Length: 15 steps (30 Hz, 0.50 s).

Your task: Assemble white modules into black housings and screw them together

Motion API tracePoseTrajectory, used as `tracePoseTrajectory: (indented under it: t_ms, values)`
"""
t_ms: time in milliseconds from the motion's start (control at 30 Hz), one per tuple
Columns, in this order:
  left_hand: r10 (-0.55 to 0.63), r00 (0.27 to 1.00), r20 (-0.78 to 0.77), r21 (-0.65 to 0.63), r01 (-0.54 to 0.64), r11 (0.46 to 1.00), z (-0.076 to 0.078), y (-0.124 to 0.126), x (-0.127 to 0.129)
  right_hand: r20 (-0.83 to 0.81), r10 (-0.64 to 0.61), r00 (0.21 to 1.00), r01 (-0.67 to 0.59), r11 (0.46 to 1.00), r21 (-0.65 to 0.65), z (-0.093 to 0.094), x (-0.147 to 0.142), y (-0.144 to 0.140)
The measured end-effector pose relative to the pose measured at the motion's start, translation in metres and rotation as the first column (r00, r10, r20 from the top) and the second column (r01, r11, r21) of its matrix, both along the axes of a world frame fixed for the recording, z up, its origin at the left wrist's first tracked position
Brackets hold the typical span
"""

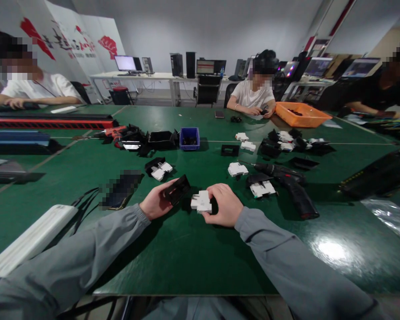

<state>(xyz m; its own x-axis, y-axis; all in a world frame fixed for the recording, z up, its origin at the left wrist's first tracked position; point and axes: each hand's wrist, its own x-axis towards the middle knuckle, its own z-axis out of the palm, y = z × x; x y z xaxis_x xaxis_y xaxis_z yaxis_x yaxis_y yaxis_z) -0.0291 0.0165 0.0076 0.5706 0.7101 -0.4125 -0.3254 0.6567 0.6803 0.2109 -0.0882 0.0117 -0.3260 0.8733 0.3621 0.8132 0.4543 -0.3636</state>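
Note:
My left hand (156, 201) is closed around a black plastic frame (178, 190) with a rectangular opening, tilted up over the green table (186, 262). Just to its right, my right hand (226, 205) pinches a white block-shaped module (202, 202) between thumb and fingers. A small gap separates the frame from the module. Beyond my left hand lies a black housing with a white module (160, 170) in it. Past my right hand sit another white module (238, 169) and a black-and-white assembly (262, 188).
A black cordless drill (291, 184) lies at right, a red drill (115, 132) at far left. Beyond are a blue bin (190, 145), black frame (230, 150) and orange basket (300, 116). A phone (122, 189) and white power strip (33, 240) lie left. Several people sit around the table.

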Motion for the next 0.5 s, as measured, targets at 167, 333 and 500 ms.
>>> tracePoseTrajectory:
  t_ms: [167, 333, 500]
  values:
    - [-0.005, 0.996, -0.093, 0.181, 0.022, 0.983, 0.007, -0.010, 0.010, -0.173, -0.100, 0.980, 0.119, 0.988, 0.100, 0.001, 0.000, -0.001]
    - [0.030, 0.985, -0.172, 0.420, 0.045, 0.906, 0.004, -0.022, 0.016, -0.200, -0.061, 0.978, 0.086, 0.989, 0.119, 0.000, -0.005, -0.001]
    - [-0.011, 0.981, -0.195, 0.518, 0.112, 0.848, -0.002, -0.022, 0.015, -0.202, -0.020, 0.979, 0.051, 0.987, 0.151, 0.001, -0.009, -0.001]
